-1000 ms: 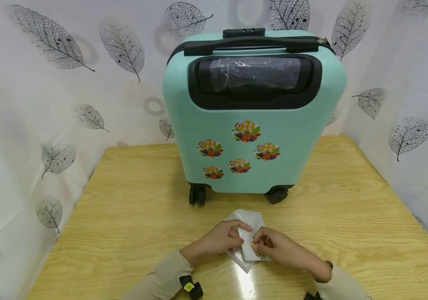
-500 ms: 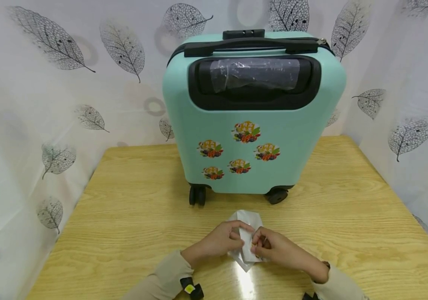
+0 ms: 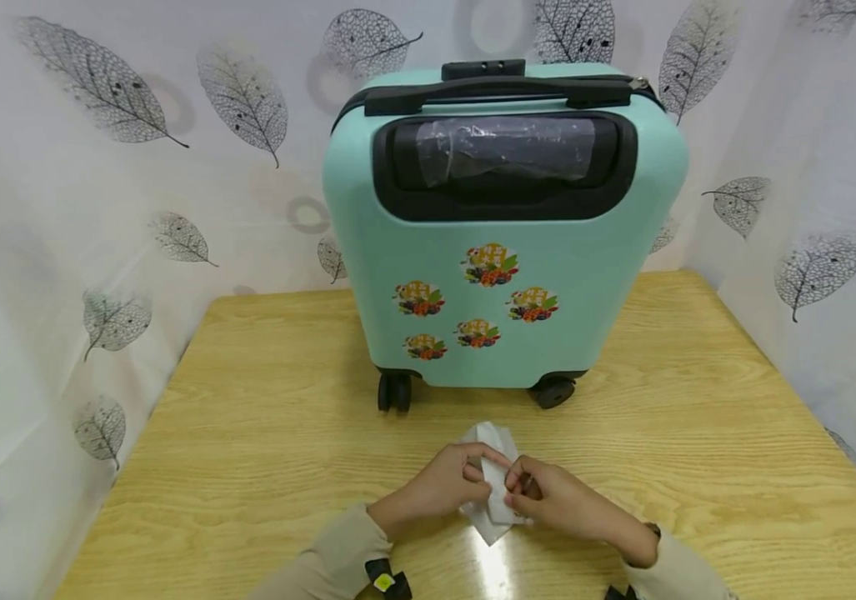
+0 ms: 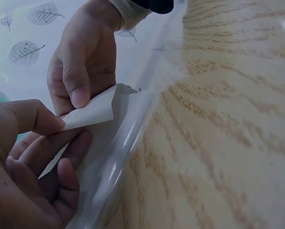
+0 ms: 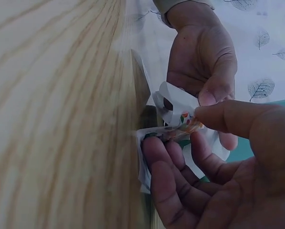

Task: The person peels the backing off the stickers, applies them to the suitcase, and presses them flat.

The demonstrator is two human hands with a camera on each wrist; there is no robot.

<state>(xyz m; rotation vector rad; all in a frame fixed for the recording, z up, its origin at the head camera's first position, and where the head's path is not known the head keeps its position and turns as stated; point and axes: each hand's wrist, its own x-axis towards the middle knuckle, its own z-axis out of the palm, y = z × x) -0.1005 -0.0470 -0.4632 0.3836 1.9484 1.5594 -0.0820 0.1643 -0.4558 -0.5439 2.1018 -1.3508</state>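
A white backing sheet (image 3: pixel 498 505) is bent up between the two hands on the near part of the table. My left hand (image 3: pixel 438 483) pinches its left part between thumb and fingers. With thumb and forefinger, my right hand (image 3: pixel 564 502) pinches the right part, at a small colourful sticker (image 5: pixel 191 125) that shows in the right wrist view; my fingers hide much of it. Beneath the sheet lies a clear plastic sleeve (image 4: pixel 116 164). Behind the hands a mint-green suitcase (image 3: pixel 593 275) stands upright, with several round fruit stickers (image 3: pixel 491 265) on its front.
The suitcase's black wheels (image 3: pixel 395 392) rest on the wooden table (image 3: pixel 262 433). A pale leaf-patterned curtain (image 3: pixel 247 200) encloses the back and sides. Plastic film covers the recessed handle (image 3: pixel 506 148) at the suitcase's top.
The sheet has bent further between the hands, and the sticker print that showed beside the right fingertips is now hidden in the head view. Both hands have stayed nearly in place.
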